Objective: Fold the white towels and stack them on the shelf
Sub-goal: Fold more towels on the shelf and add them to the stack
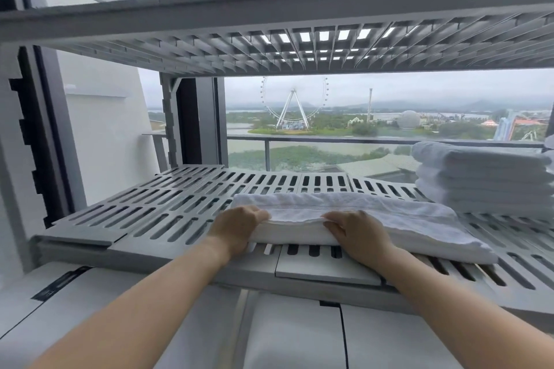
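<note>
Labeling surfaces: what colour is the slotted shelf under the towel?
Light grey shelf, with dark slots; head view.

Shelf (168, 213): grey slotted rack, another tier above.
Folded towel (389, 219): white, lying along the shelf's front edge.
Left hand (236, 231): gripping the towel's left end — fingers curled over the top.
Right hand (356, 234): pressed on its front fold.
Towel stack (479, 180): at the shelf's right end — near the back edge.
</note>
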A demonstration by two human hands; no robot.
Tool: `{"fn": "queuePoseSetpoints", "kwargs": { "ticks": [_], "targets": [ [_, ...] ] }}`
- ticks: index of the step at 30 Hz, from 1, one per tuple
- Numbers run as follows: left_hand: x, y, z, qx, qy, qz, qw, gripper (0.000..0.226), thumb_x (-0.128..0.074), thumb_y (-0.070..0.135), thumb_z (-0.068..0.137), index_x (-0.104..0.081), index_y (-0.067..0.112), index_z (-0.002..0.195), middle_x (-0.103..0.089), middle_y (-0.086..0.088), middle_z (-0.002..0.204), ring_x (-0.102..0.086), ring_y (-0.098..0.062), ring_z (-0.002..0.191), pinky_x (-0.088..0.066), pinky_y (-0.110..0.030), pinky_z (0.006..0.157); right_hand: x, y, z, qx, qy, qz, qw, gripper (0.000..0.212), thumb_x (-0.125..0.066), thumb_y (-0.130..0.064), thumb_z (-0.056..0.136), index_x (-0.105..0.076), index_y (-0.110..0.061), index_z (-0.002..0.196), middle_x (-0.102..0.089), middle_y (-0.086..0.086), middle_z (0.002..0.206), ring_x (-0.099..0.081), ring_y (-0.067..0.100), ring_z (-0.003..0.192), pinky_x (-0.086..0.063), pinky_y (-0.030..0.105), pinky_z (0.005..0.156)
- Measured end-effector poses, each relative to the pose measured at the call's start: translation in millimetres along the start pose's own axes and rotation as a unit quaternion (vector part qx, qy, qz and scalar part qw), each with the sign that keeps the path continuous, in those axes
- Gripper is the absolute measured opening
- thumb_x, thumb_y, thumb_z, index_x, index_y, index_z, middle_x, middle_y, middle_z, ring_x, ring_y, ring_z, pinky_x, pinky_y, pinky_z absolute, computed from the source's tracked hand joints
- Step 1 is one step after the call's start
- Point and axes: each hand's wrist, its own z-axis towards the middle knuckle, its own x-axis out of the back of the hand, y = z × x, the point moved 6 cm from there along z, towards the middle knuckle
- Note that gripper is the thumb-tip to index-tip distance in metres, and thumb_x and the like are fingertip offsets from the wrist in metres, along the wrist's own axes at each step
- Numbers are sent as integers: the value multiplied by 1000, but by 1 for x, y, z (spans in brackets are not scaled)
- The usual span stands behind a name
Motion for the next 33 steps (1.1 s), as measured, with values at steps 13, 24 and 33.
{"fn": "queuePoseSetpoints", "kwargs": {
  "ticks": [13,24,33],
  "targets": [
    [-7,-2,-4,41,-41,-18,998,51,-42,-10,81,-54,23,119,-59,2,118,-58,-21,105,-48,-30,79,6,-2,-11,-53,5,34,998,31,-53,-29,91,-61,-19,119,-68,4,114,-62,25,105,-49,33,84],
    [-9,87,30,-39,22,-79,996,36,-48,12,92,-53,27,125,-63,4,116,-62,-21,100,-53,-33,75,23,30,-28,-72,-8,15,997,46,-57,-38,87,-51,-20,129,-57,0,132,-55,20,117,-45,32,96],
    [-5,119,42,-36,55,5,998,21,-48,18,93,-56,19,112,-60,1,104,-61,-21,89,-49,-33,76,33,54,-39,-39,37,32,998,29,-57,-35,88,-67,-20,111,-63,-5,123,-60,18,109,-47,34,93]
  ]
}}
